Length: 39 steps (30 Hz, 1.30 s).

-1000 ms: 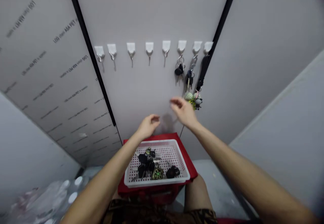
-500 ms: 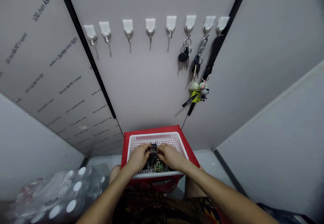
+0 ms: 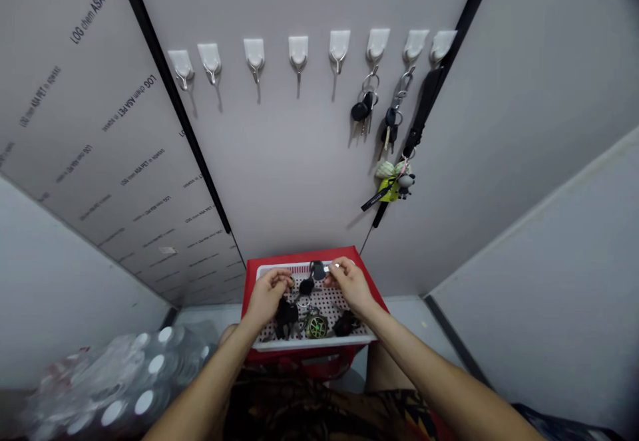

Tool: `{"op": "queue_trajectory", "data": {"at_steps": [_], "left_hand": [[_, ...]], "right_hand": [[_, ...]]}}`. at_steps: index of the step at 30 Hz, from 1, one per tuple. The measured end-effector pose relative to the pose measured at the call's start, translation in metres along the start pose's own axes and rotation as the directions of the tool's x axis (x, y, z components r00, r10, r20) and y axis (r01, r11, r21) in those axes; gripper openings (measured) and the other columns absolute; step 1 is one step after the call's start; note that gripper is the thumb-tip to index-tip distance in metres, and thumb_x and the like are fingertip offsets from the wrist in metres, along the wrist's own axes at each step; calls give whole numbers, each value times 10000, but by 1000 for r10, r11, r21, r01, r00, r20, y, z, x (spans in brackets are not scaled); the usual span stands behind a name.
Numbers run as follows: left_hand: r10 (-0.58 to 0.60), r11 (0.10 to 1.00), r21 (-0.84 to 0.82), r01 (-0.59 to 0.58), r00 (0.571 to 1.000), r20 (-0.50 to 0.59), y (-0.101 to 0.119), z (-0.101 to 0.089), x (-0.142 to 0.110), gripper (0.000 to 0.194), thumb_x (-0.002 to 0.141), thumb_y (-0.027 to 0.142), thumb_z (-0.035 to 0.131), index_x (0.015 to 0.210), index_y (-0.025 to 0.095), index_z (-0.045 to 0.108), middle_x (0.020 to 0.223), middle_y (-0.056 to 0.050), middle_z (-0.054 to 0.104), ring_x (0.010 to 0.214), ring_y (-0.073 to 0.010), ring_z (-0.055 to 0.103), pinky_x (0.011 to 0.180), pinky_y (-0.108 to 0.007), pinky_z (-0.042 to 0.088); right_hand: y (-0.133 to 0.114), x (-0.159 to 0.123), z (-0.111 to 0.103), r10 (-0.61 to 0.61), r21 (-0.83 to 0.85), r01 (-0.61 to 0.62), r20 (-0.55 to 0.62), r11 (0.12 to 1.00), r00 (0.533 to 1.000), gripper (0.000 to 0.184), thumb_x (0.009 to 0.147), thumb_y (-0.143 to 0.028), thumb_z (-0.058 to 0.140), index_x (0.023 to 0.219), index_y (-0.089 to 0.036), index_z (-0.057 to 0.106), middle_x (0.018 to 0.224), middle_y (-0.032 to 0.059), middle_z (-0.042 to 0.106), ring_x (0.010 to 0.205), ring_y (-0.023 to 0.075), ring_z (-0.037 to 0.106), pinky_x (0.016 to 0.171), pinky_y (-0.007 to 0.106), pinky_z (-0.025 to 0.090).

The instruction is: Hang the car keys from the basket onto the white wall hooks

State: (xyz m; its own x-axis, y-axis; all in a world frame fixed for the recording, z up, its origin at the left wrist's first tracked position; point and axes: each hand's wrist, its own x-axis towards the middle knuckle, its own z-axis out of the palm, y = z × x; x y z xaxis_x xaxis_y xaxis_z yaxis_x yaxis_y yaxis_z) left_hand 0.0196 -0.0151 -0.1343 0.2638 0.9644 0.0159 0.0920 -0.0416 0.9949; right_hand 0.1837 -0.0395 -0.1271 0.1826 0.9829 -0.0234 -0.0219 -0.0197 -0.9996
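Raised over the far side of the white basket (image 3: pixel 272 345), my right hand (image 3: pixel 353 288) pinches a black-headed key (image 3: pixel 318 270) by its pale metal end. Another dark key (image 3: pixel 306 287) hangs just below it, between my hands. My left hand (image 3: pixel 267 298) is closed at the basket's left side, a small gold-coloured piece showing at its fingertips; what it holds is unclear. On the basket floor lie a dark bunch of keys (image 3: pixel 286 318), a round green-and-gold key charm (image 3: pixel 316 326) and, at the right, a dark key bunch (image 3: pixel 345 323).
The basket sits on a red box (image 3: pixel 372 281). On the wall is a row of white hooks (image 3: pixel 298 52). Key sets (image 3: pixel 364 106) hang from the right-hand hooks, one with a black strap (image 3: pixel 424 105) and yellow charm (image 3: pixel 389 189). Wrapped bottles (image 3: pixel 157 364) stand at lower left.
My hands have moved apart and towards the basket's far side, the right one lifting a key. The charm and the dark key bunches are now uncovered on the basket floor.
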Motion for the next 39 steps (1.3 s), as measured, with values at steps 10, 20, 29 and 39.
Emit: {"op": "queue_trajectory", "data": {"at_steps": [10, 20, 29, 39], "left_hand": [[75, 923, 385, -28, 991, -109, 0, 0, 41, 221, 547, 113, 493, 759, 160, 536, 769, -51, 565, 756, -157, 498, 743, -293, 331], [133, 976, 176, -129, 991, -12, 4, 14, 44, 274, 540, 111, 509, 809, 160, 529, 824, -40, 560, 759, -136, 494, 733, -266, 344], [56, 986, -162, -44, 996, 67, 37, 24, 36, 125, 600, 212, 468, 678, 130, 520, 562, 26, 524, 516, -76, 465, 532, -195, 361], [-30, 968, -237, 82, 976, 215, 67, 20, 30, 119, 586, 222, 465, 662, 132, 478, 556, 9, 562, 488, -74, 507, 492, -181, 354]], "right_hand": [[2, 48, -5, -223, -475, 168, -62, 864, 973, 136, 614, -287, 418, 581, -164, 467, 543, -14, 489, 530, 107, 446, 556, 244, 350], [-20, 48, 1, 70, 146, -63, -39, 987, 997, 173, 553, -312, 495, 606, -172, 408, 524, -58, 467, 435, 69, 467, 490, 230, 386], [-50, 33, 5, 31, 233, -29, -3, 972, 1000, 178, 583, -325, 479, 622, -171, 399, 531, -49, 471, 461, 67, 467, 517, 242, 399], [-65, 20, 0, -553, -537, 478, 25, 695, 833, 379, 618, -146, 411, 996, -181, 425, 1078, 72, 381, 920, 143, 406, 779, 296, 323]]}}
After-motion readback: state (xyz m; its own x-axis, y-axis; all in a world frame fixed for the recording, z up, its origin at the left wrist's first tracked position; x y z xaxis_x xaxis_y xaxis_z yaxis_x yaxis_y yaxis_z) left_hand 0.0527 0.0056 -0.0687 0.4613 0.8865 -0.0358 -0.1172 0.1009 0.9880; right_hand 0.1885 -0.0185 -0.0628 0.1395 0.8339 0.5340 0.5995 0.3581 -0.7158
